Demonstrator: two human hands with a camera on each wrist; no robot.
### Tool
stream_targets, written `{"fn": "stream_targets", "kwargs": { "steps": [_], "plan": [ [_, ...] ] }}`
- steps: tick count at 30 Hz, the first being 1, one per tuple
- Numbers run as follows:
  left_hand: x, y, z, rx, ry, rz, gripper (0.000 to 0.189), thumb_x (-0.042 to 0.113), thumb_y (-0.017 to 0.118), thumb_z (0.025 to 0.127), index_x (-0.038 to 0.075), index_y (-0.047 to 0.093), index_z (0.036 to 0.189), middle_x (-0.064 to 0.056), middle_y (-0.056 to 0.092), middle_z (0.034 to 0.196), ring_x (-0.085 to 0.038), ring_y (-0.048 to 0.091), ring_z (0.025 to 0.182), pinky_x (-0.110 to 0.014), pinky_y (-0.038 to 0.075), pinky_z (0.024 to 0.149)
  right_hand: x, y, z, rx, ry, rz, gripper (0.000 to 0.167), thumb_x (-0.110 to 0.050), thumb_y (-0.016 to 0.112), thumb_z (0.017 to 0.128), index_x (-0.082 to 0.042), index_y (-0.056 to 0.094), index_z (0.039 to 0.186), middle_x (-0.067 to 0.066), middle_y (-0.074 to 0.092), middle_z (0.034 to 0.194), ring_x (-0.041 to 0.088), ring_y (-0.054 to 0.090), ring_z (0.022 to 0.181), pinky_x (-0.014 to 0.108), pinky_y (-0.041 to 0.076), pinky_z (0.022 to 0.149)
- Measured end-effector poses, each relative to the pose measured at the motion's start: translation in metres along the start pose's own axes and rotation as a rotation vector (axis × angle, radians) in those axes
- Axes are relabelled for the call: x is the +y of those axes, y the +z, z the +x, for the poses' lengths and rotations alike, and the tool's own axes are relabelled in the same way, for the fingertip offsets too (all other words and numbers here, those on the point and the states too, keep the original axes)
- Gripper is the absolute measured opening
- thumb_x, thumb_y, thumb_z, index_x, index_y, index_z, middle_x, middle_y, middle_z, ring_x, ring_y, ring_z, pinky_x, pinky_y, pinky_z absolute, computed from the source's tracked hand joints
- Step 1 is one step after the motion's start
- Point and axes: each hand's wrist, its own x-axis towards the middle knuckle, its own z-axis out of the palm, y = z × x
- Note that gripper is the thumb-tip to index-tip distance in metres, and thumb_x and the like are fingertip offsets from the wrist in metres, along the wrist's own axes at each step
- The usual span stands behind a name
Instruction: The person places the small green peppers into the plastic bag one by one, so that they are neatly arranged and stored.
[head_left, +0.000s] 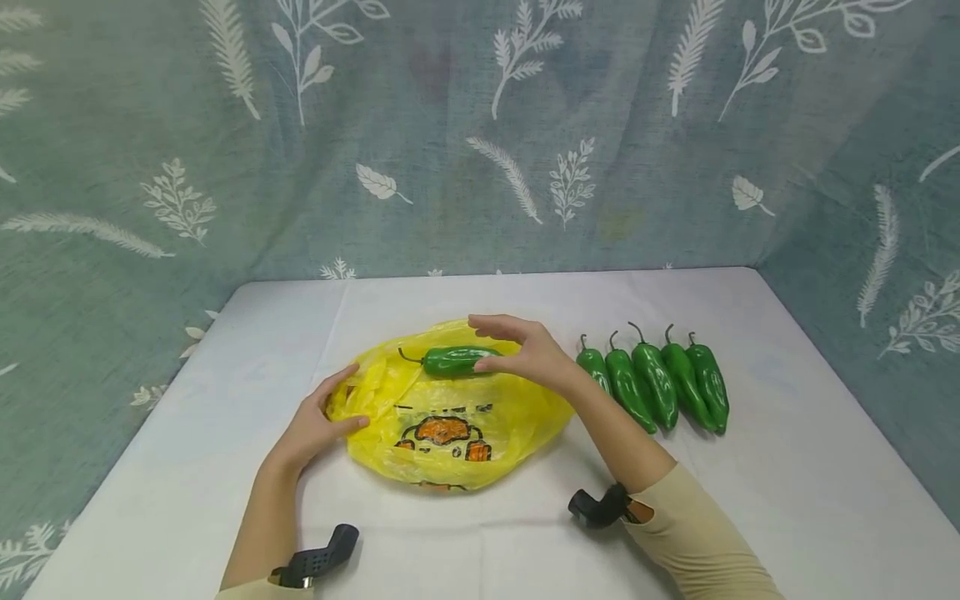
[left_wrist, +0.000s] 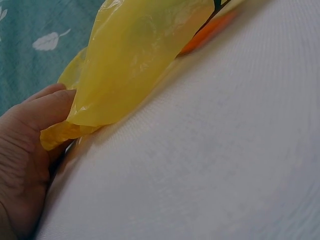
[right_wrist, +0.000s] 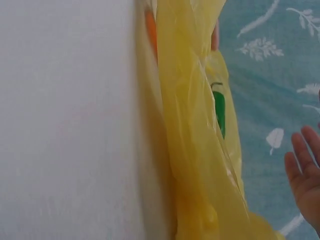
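Note:
A yellow plastic bag [head_left: 525, 408] with an orange-and-black print lies on the white table. One green pepper [head_left: 450, 361], its stem pointing left, lies on the bag in the head view; the right wrist view shows this pepper [right_wrist: 220, 112] partly behind a yellow fold. At the bag's left edge, the left hand [head_left: 318, 421] touches the plastic with thumb and fingers spread. In the left wrist view, plastic covers some of the left hand's [left_wrist: 25, 140] fingertips. My right hand [head_left: 528, 354] hovers over the pepper's right end, fingers apart from it.
Several green peppers [head_left: 652, 383] lie side by side to the right of the bag, close to the right forearm. A patterned green cloth [head_left: 450, 167] hangs behind the table [head_left: 787, 467]. Black wrist cameras [head_left: 322, 558] are strapped on both forearms.

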Motion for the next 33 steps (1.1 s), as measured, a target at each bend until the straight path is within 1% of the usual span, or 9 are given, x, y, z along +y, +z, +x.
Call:
{"fn": "stream_targets", "kwargs": {
  "steps": [3, 9, 13, 15, 20, 27, 33],
  "plan": [
    [0.0, 0.003, 0.002, 0.005, -0.007, 0.007, 0.091, 0.033, 0.078, 0.075, 0.03, 0.026, 0.15, -0.01, 0.019, 0.157, -0.038, 0.012, 0.143, -0.065, 0.011, 0.111, 0.001, -0.008, -0.003, 0.006, -0.012, -0.028, 0.061, -0.019, 0.075, 0.081, -0.016, 0.051, 0.137, 0.003, 0.053, 0.138, 0.023, 0.05, 0.125, 0.052, 0.037, 0.106],
    [0.004, 0.003, 0.002, 0.003, -0.004, -0.008, 0.091, 0.033, 0.078, 0.075, 0.03, 0.026, 0.149, -0.01, 0.019, 0.157, -0.038, 0.012, 0.144, -0.064, 0.01, 0.111, 0.002, -0.021, -0.007, 0.034, -0.038, -0.066, 0.062, -0.018, 0.075, 0.081, -0.015, 0.051, 0.137, 0.003, 0.052, 0.138, 0.023, 0.051, 0.124, 0.053, 0.037, 0.105],
    [0.003, 0.003, 0.002, 0.01, -0.011, 0.006, 0.091, 0.032, 0.078, 0.075, 0.03, 0.027, 0.149, -0.009, 0.019, 0.157, -0.037, 0.012, 0.144, -0.064, 0.01, 0.112, 0.003, -0.027, -0.011, 0.039, -0.056, -0.087, 0.062, -0.019, 0.075, 0.081, -0.015, 0.05, 0.137, 0.004, 0.052, 0.139, 0.023, 0.051, 0.124, 0.052, 0.038, 0.105],
    [0.002, 0.003, 0.002, 0.011, -0.015, 0.01, 0.091, 0.032, 0.078, 0.075, 0.03, 0.026, 0.149, -0.009, 0.019, 0.157, -0.037, 0.012, 0.144, -0.064, 0.01, 0.111, 0.004, -0.029, -0.014, 0.043, -0.058, -0.098, 0.062, -0.02, 0.075, 0.082, -0.015, 0.05, 0.138, 0.003, 0.052, 0.139, 0.022, 0.051, 0.124, 0.051, 0.039, 0.105],
    [0.0, 0.002, 0.0, 0.009, -0.023, 0.007, 0.092, 0.034, 0.078, 0.074, 0.029, 0.027, 0.149, -0.01, 0.02, 0.157, -0.037, 0.013, 0.144, -0.064, 0.011, 0.111, 0.003, -0.037, -0.022, 0.065, -0.023, -0.127, 0.063, -0.023, 0.075, 0.081, -0.016, 0.049, 0.138, 0.001, 0.052, 0.138, 0.021, 0.051, 0.125, 0.047, 0.04, 0.105],
    [-0.002, 0.002, -0.001, 0.01, -0.015, 0.011, 0.092, 0.034, 0.078, 0.074, 0.027, 0.026, 0.15, -0.011, 0.02, 0.157, -0.038, 0.013, 0.143, -0.065, 0.011, 0.11, 0.003, -0.052, -0.032, 0.113, -0.033, -0.144, 0.064, -0.017, 0.076, 0.08, -0.015, 0.049, 0.138, 0.005, 0.053, 0.138, 0.024, 0.051, 0.124, 0.047, 0.04, 0.104],
    [-0.001, 0.002, 0.001, 0.007, -0.004, 0.009, 0.092, 0.035, 0.078, 0.074, 0.028, 0.026, 0.15, -0.011, 0.02, 0.157, -0.038, 0.013, 0.143, -0.065, 0.011, 0.111, 0.006, -0.063, -0.037, 0.138, -0.047, -0.143, 0.064, -0.014, 0.075, 0.08, -0.011, 0.049, 0.138, 0.007, 0.052, 0.138, 0.025, 0.052, 0.123, 0.048, 0.04, 0.104]
  ]
}}
